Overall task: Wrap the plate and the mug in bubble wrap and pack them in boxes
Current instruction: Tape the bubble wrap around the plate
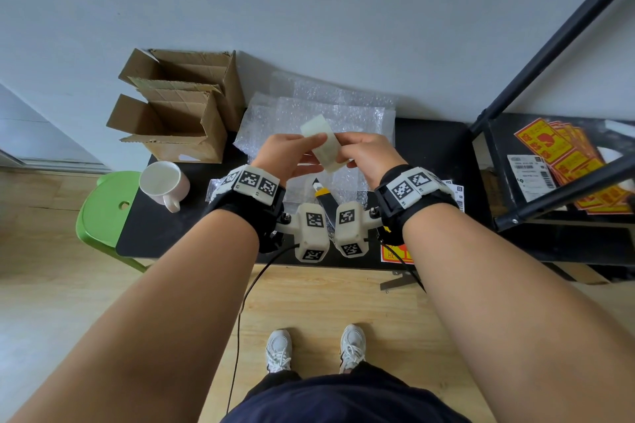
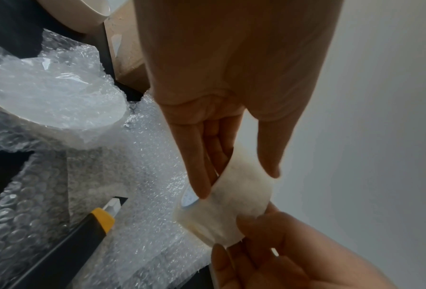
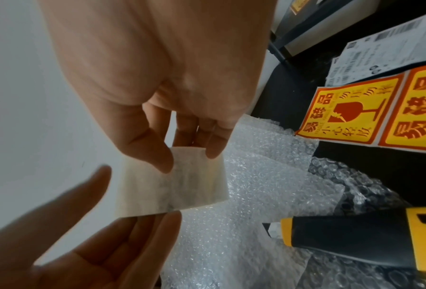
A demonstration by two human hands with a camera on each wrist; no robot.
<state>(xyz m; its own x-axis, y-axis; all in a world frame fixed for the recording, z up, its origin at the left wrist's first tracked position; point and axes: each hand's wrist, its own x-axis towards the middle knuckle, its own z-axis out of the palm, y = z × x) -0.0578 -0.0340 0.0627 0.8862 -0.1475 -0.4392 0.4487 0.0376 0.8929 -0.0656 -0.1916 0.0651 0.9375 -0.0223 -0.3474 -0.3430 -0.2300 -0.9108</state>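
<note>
Translucent tape roll [image 1: 321,144], light and sticky, pinched by both hands: left hand [image 1: 287,156], right hand [image 1: 369,156]; fragile white ceramic mug [image 1: 164,184] at nine o'clock.

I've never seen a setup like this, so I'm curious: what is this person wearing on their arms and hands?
Both forearms are bare, with no sleeves or gloves. Each wrist carries a black strap with off-white blocks printed with black-and-white square codes, on the left hand and the right hand. A boxy off-white camera pod hangs under each wrist, and thin black cables trail down.
</note>
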